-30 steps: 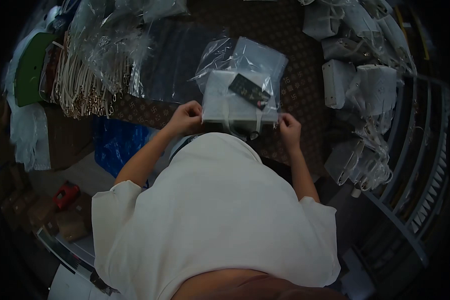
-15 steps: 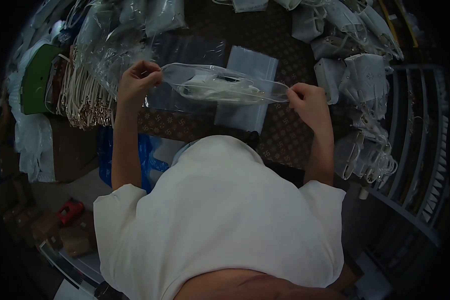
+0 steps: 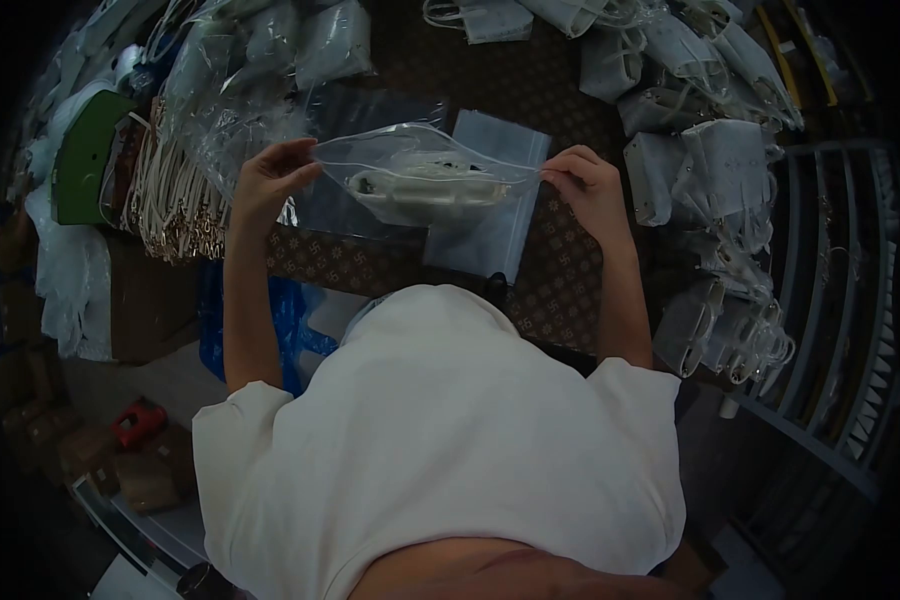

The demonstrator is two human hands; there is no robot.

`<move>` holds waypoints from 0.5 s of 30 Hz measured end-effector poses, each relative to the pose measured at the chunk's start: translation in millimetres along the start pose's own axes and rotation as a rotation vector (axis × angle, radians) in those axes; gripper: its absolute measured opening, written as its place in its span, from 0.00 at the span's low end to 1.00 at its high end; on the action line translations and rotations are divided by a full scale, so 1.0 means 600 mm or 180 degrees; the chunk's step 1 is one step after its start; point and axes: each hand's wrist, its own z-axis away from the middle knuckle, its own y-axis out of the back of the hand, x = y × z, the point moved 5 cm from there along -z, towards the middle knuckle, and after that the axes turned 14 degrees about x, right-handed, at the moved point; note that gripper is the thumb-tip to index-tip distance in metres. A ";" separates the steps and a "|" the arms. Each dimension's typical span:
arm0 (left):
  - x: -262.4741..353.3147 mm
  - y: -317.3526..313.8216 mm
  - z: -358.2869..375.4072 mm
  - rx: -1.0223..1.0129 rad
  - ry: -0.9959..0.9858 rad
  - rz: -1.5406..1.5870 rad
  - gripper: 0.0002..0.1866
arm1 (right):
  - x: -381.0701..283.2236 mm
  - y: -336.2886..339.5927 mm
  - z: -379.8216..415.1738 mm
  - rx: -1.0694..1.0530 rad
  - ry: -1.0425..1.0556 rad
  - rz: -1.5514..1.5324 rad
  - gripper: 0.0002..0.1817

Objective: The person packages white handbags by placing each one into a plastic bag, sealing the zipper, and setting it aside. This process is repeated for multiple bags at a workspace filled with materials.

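A clear plastic zip bag (image 3: 385, 150) stretches between my two hands above the table, its mouth slack and partly parted. Inside lies a white item (image 3: 425, 187) that looks like a small handbag; the film blurs its details. My left hand (image 3: 275, 178) pinches the left end of the bag's mouth between thumb and fingers. At the opposite end, my right hand (image 3: 585, 185) grips the right corner with its fingertips. Beneath the held bag rests a stack of flat translucent bags (image 3: 480, 240), and another clear plastic sheet (image 3: 335, 215) lies to its left.
Wrapped white bags (image 3: 330, 45) pile up at the back left, beside white straps with gold clasps (image 3: 175, 190) and a green box-like object (image 3: 90, 160). More white handbags (image 3: 725, 165) crowd the right of the brown patterned table (image 3: 560, 290). A metal rack (image 3: 820, 300) stands far right.
My right hand has moved left, bringing my hands closer together. The zip bag's mouth is now less taut and its film bulges more.
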 end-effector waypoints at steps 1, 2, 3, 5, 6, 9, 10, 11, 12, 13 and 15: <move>-0.024 0.009 -0.012 -0.0008 -0.0308 0.0146 0.07 | 0.000 0.000 -0.001 0.0127 0.0195 0.0139 0.08; -0.040 0.018 -0.022 -0.0019 -0.0618 0.0293 0.07 | -0.002 -0.002 0.000 0.0151 0.0197 0.0117 0.08; -0.046 0.024 -0.030 -0.0025 -0.0638 0.0269 0.07 | -0.005 -0.004 0.002 0.0204 0.0171 0.0067 0.06; -0.057 0.032 -0.052 0.0095 -0.0533 0.0030 0.07 | -0.008 -0.007 0.001 0.0316 0.0131 0.0012 0.04; -0.041 0.025 -0.056 0.0045 -0.0559 0.0002 0.07 | -0.015 -0.010 0.001 0.0319 0.0371 0.0033 0.04; 0.067 -0.019 -0.042 0.0115 -0.1964 -0.1936 0.14 | -0.016 -0.008 0.014 0.0383 0.0504 0.0085 0.03; 0.127 -0.063 -0.007 0.0234 -0.2335 -0.1930 0.17 | -0.013 -0.008 0.017 0.0361 0.0437 0.0098 0.03; 0.161 -0.109 0.014 -0.0039 -0.2525 -0.1754 0.18 | -0.012 -0.006 0.020 0.0386 0.0423 0.0092 0.03; 0.182 -0.153 0.038 -0.0306 -0.2697 -0.1577 0.20 | -0.011 -0.007 0.024 0.0328 0.0336 0.0014 0.03; 0.187 -0.203 0.064 -0.0590 -0.2931 -0.1538 0.20 | -0.010 -0.008 0.026 0.0266 0.0257 -0.0064 0.03; 0.182 -0.272 0.094 -0.0891 -0.3194 -0.1494 0.19 | -0.013 -0.005 0.028 0.0242 0.0133 -0.0130 0.03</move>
